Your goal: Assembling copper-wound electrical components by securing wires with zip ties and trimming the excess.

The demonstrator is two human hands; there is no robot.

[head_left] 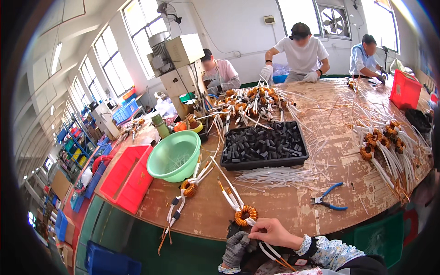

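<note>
A copper-wound ring coil point(246, 214) with long white-sleeved leads lies at the table's near edge. My right hand point(275, 232), bare with a flowered sleeve cuff, pinches a lead just below the coil. My left hand point(236, 250), in a grey glove, is closed around the lower leads under the table edge; what else it holds is hidden. More white leads point(271, 251) run down between both hands. A second coil point(189, 187) with leads lies to the left on the worn wooden table point(293, 208).
Blue-handled pliers point(328, 200) lie to the right. Behind are a black tray of small black pieces point(263, 145), loose white sleeves point(275, 176), a green bowl point(174, 156), a red lid point(126, 176), coil piles point(380, 137) and a red bin point(404, 89). Three people point(300, 52) work at the far side.
</note>
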